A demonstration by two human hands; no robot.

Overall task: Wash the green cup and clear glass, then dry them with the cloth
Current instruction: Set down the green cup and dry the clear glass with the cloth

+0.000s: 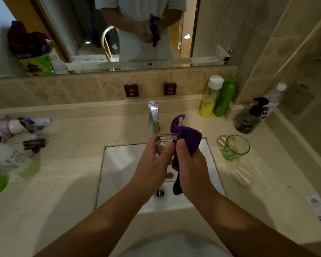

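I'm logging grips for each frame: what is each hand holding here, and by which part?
The left hand grips the clear glass around its side wall. The right hand holds the purple cloth, bunched at its middle, against the glass.

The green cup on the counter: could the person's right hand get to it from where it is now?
Probably yes, but not freely. The green cup stands upright on the counter just right of the right hand, with nothing between them. That hand is gripping the purple cloth against the clear glass, so it would have to let go first.
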